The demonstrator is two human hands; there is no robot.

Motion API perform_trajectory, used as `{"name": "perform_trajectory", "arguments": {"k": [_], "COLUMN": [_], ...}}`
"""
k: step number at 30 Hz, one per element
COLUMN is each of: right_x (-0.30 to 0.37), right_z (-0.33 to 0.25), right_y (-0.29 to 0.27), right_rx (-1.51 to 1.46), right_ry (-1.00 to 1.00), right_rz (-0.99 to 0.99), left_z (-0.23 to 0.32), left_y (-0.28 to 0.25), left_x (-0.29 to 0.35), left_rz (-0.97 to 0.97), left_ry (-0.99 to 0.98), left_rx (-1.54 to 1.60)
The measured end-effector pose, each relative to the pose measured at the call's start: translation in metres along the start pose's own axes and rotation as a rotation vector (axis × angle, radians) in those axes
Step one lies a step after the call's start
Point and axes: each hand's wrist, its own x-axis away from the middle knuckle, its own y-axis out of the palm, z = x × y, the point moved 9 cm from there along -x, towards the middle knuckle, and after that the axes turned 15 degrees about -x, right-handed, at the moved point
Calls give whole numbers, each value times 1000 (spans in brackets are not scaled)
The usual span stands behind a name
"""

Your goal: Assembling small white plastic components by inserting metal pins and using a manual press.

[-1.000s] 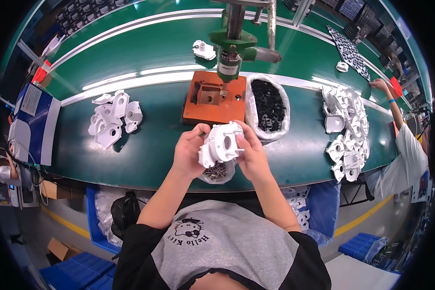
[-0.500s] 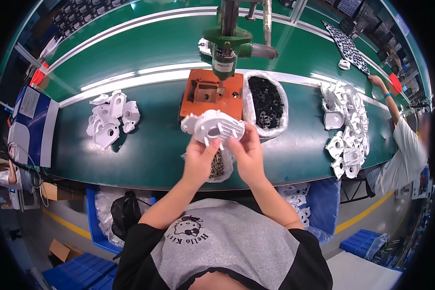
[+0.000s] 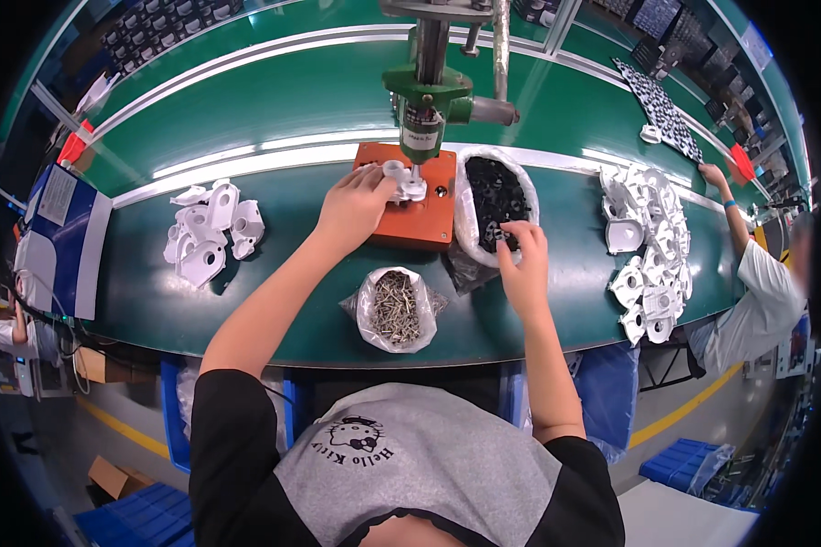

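Observation:
My left hand (image 3: 360,205) is closed around a white plastic housing (image 3: 412,188), which rests on the orange fixture block (image 3: 420,228) under the green press head (image 3: 421,137). The fingers hide part of the housing. Over the near edge of a white-lined bag (image 3: 465,214) of small black plastic parts (image 3: 494,187), my right hand (image 3: 526,264) pinches with thumb and fingers. A small dark part shows between its fingertips, its exact shape unclear.
A bag of metal screws (image 3: 396,308) stands near the table's front edge. White housings are heaped at left (image 3: 205,228) and right (image 3: 652,246). A blue-and-white box (image 3: 64,237) stands far left. A co-worker's arm (image 3: 730,205) reaches in at right.
Both hands held the white housing above the front of the fixture; now the left has it on the fixture under the press. The right hand has let go and moved right to the black parts.

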Motion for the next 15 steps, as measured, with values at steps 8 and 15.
{"name": "perform_trajectory", "arguments": {"k": [8, 15], "right_x": [-3, -13], "right_z": [33, 29], "right_y": [20, 16], "right_rx": [430, 316], "right_ry": [76, 120], "right_rz": [-222, -195], "left_z": [0, 0], "left_y": [22, 35], "left_x": [-5, 6], "left_rz": [-303, -272], "left_ry": [-49, 38], "left_rx": [219, 253]}}
